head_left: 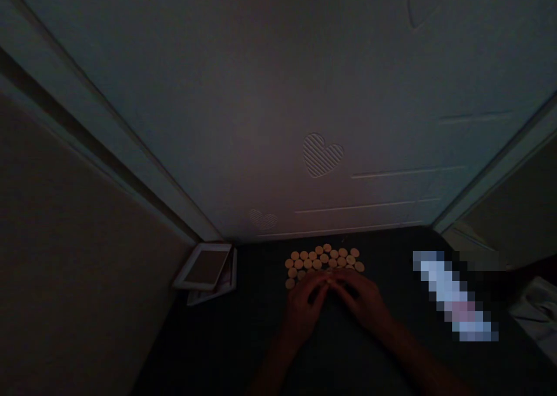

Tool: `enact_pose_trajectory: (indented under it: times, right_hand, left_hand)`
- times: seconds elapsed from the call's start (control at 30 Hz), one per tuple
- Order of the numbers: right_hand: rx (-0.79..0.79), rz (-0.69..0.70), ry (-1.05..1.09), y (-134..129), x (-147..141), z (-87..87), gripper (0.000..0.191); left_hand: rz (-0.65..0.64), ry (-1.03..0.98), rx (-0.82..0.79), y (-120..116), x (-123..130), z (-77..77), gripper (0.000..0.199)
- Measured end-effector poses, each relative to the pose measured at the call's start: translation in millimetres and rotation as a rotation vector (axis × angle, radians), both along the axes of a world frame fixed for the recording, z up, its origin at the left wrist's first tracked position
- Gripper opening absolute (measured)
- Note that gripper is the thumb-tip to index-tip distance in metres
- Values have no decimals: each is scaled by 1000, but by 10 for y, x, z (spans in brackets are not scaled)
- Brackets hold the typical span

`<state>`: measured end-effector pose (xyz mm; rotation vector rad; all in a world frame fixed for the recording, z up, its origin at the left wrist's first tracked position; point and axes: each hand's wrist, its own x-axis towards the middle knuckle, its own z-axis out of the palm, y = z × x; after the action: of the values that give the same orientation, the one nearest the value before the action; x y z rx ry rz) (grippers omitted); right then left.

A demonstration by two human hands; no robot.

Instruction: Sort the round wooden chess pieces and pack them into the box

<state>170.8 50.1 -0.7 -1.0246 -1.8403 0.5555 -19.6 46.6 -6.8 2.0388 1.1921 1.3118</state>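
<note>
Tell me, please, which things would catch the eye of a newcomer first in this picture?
Probably the bright pixelated patch at the right of the dark table, since all around it is dim. Next come the pale round discs clustered near the table's far edge, with the left hand and right hand close together at their near side. Above them, a striped heart marks the grey panel.

Small, round, tan, wood-like discs [308,263] look matt; the dark, flat surface [243,338] appears smooth and dull; the pale-grey upright panel [217,123] looks smooth around its ridged heart-shaped pattern [321,157].
</note>
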Motion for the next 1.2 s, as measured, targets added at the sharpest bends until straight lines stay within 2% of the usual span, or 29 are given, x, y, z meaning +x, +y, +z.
enact_pose_trajectory:
  times: [0.43,1.03,1.2]
  right_hand:
    - [36,86,-38,28,47,31,29]
    - [-10,1,-55,-8,43,9,23]
    - [-29,18,-57,-9,33,33,21]
  left_hand:
    - [20,-4,-34,4,6,30,23]
    - [28,26,-100,-28,-7,33,20]
    - [46,32,-100,-32,6,60,19]
